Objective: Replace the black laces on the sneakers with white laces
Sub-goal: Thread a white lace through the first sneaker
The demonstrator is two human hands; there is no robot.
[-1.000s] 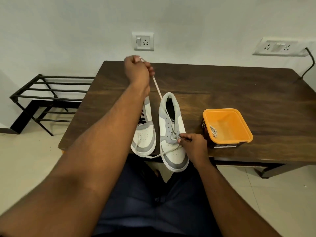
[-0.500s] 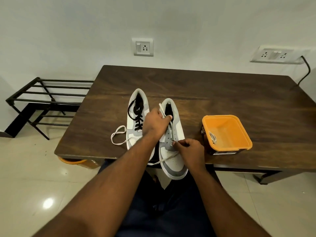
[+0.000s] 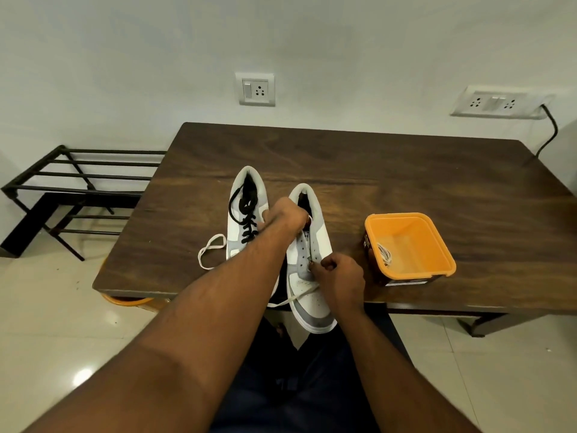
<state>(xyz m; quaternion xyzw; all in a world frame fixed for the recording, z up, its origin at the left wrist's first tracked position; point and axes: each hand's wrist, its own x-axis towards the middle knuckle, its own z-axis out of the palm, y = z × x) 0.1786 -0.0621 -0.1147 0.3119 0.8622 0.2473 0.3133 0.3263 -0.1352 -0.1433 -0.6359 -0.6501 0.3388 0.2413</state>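
Two white and grey sneakers stand side by side at the table's near edge. The left sneaker still carries black laces. The right sneaker has a white lace through its lowest eyelets, with a loop trailing left on the table. My left hand hovers over the right sneaker's tongue, fingers curled round the lace end. My right hand pinches the lace at the lower eyelets.
An orange tub with another white lace inside stands to the right of the sneakers on the dark wooden table. A black metal rack is on the floor at the left. The wall is just behind.
My left hand came down from high above the table's far side, where it pulled the lace taut, to the right sneaker's tongue. The lace slackened into a loop at the left. The right hand stayed put.
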